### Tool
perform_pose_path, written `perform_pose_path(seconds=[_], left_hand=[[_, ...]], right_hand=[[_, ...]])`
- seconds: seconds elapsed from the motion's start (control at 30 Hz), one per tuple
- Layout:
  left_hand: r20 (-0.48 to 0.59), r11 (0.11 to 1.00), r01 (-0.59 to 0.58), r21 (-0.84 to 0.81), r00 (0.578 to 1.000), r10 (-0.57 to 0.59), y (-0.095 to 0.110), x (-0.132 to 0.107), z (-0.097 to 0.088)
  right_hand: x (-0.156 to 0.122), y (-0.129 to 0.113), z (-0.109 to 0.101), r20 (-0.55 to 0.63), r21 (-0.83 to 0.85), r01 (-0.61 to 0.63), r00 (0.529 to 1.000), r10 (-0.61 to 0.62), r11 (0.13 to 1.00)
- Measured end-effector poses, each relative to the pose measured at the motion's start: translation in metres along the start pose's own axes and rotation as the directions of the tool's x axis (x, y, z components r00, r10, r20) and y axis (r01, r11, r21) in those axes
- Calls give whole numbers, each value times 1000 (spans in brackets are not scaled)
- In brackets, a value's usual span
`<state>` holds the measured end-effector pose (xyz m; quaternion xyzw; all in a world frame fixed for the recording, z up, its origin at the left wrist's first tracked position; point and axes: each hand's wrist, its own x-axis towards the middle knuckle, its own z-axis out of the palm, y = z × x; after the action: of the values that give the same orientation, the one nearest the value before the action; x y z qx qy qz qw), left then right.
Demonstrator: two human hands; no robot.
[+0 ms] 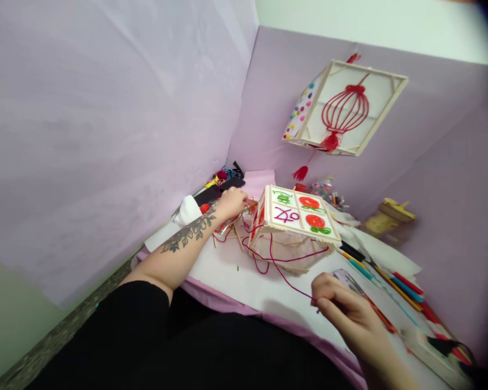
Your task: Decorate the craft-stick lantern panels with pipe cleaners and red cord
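My right hand [345, 309] pinches one end of a magenta yarn [288, 281] between thumb and fingertips. The strand runs slack to a stick-framed paper lantern [305, 216] standing on the table, where it loops around and below the frame. Green, orange and purple designs decorate the lantern's upper panel. To its left, my left hand [232, 202] reaches over a clear plastic pack [228, 226] and loose wooden sticks [238, 238]. Its fingers are curled downward and close together; whatever they hold is hidden.
A finished lantern [345, 108] with red tassels hangs above. Markers [409, 287], a phone [347, 279], scissors [380, 314] and a white power strip [431, 357] lie at the right. A white cloth or paper [187, 210] and dark ribbons [236, 172] are at the left back. Purple walls enclose the corner.
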<state>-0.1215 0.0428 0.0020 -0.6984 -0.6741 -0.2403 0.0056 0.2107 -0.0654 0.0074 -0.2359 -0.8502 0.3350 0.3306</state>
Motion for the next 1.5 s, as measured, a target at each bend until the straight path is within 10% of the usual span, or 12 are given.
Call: perform_pose_path(seconds=[0.33,0.67,0.77,0.87,0.93,1.07,1.33,1.5], left_hand=[[-197,965,253,-63,945,-261,-41,-13,-37],[6,993,-86,-76,996,86,-1,-23,-43],[-188,992,-103,-75,978,88,29,-45,-62],[-522,893,-369,-258,831,192,83,-83,-70],[-283,757,-500,-421,865,414,121,-108,-59],[202,710,-363,-604,792,576,167,-123,-10],[289,834,-461,-302,790,541,161,-82,41],[224,937,-346,-55,910,349,144,-72,44]], right_hand=[[-6,7,6,53,-30,-11,999,12,999],[-2,4,7,58,21,38,998,-39,999],[-5,8,9,59,-7,81,995,-81,997],[-11,15,11,-51,-146,46,997,-54,988],[-17,19,12,-132,-223,2,991,-32,975],[-25,26,9,-230,-299,-53,973,-19,953],[-26,46,6,-385,-275,-262,912,143,925],[-25,48,4,-473,-254,-334,861,185,908]])
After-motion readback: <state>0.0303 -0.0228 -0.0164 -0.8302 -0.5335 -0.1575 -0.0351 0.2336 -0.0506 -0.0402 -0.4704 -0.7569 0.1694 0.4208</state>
